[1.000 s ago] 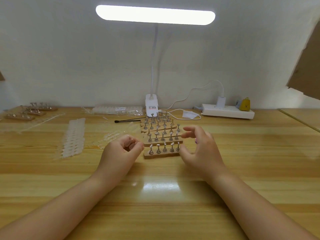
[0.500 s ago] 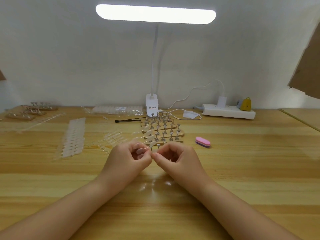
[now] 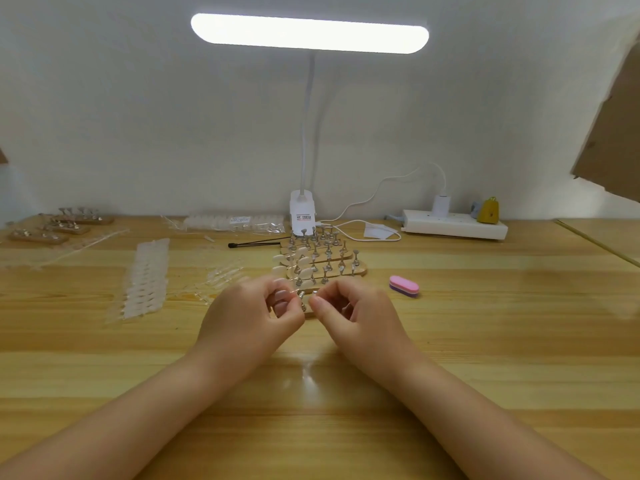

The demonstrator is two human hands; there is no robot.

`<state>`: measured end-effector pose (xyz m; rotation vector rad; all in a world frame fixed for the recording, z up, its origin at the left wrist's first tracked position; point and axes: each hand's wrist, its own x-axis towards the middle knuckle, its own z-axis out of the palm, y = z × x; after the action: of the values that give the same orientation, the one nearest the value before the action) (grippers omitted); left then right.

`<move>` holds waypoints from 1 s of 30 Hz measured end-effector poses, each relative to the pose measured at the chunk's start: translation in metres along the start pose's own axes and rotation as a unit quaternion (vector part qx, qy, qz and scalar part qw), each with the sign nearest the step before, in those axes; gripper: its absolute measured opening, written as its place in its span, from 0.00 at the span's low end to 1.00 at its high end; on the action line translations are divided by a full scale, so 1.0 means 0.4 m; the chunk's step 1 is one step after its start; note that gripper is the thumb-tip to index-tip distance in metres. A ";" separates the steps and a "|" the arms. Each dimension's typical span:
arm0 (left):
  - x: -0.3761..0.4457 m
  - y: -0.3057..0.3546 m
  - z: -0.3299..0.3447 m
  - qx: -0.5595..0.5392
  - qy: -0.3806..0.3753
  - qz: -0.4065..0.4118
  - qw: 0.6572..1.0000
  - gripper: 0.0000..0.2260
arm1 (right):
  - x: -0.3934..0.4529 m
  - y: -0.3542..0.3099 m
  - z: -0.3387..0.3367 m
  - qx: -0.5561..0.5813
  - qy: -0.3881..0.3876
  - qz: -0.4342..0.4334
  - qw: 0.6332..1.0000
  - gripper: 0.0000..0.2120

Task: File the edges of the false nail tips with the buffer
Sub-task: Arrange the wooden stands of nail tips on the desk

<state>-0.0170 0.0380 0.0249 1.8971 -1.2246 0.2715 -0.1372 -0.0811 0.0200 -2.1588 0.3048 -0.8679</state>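
Note:
A pink and purple buffer (image 3: 404, 286) lies on the wooden table (image 3: 485, 341), to the right of both hands and untouched. My left hand (image 3: 249, 315) and my right hand (image 3: 356, 315) meet fingertip to fingertip, pinching the near end of a clear strip of false nail tips (image 3: 299, 263). The strip rises away from me in front of the wooden stands with metal holders (image 3: 337, 259). The exact spot where the fingers grip is small and hard to make out.
A clip desk lamp (image 3: 303, 216) stands behind the stands, with a white power strip (image 3: 453, 225) to its right. Sheets of nail tips (image 3: 147, 278), a bag of tips (image 3: 235, 223), a black tool (image 3: 256, 242) and more stands (image 3: 52, 226) lie at the left.
A second ago the hands were apart, the right one hovering over the stands. They have come together at the middle with the tip strip between them, uncovering the buffer.

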 end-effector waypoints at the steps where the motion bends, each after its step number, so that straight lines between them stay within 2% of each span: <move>1: -0.002 0.003 0.002 0.015 0.006 0.001 1.000 0.10 | 0.000 -0.003 -0.001 -0.045 0.000 -0.031 0.998 0.06; 4: -0.004 0.007 0.007 0.066 0.018 0.002 0.998 0.10 | 0.000 -0.008 -0.008 -0.128 -0.008 -0.108 0.986 0.05; 8: 0.029 -0.059 -0.026 0.088 0.015 -0.113 0.990 0.10 | 0.007 0.005 -0.040 -0.172 0.036 -0.140 0.974 0.06; 10: 0.050 -0.098 -0.039 0.090 -0.031 -0.170 0.981 0.11 | 0.020 0.023 -0.062 -0.170 0.092 -0.101 0.976 0.06; 12: 0.064 -0.118 -0.040 0.066 -0.093 -0.215 0.970 0.14 | 0.035 0.051 -0.083 -0.185 0.137 -0.022 0.973 0.06; 15: 0.070 -0.129 -0.045 0.097 -0.143 -0.250 0.953 0.21 | 0.047 0.108 -0.120 -0.269 0.166 0.105 0.943 0.07; 17: 0.068 -0.130 -0.053 0.231 -0.115 -0.217 0.941 0.27 | 0.049 0.135 -0.138 -0.305 0.140 0.193 0.922 0.08; 19: 0.063 -0.124 -0.060 0.390 -0.071 -0.150 0.906 0.32 | 0.046 0.150 -0.144 -0.315 0.102 0.254 0.909 0.09; 20: 0.059 -0.115 -0.058 0.428 -0.051 -0.112 0.895 0.32 | 0.043 0.154 -0.146 -0.323 0.087 0.269 0.903 0.08; 21: 0.054 -0.104 -0.054 0.431 -0.035 -0.077 0.898 0.30 | 0.042 0.157 -0.147 -0.330 0.075 0.275 0.900 0.08; 23: 0.043 -0.083 -0.040 0.358 -0.015 -0.006 0.933 0.23 | 0.040 0.159 -0.150 -0.337 0.062 0.273 0.899 0.08; 26: 0.017 -0.047 -0.007 0.226 -0.056 0.030 0.972 0.11 | 0.044 0.155 -0.156 -0.348 0.055 0.257 0.900 0.08; 30: -0.002 -0.038 0.034 0.225 -0.115 0.027 0.967 0.15 | 0.059 0.139 -0.165 -0.387 0.017 0.243 0.889 0.09</move>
<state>-0.0081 0.0308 0.0080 2.3370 -1.4629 0.3932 -0.1608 -0.1676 0.0212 -2.5743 1.3362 -0.5251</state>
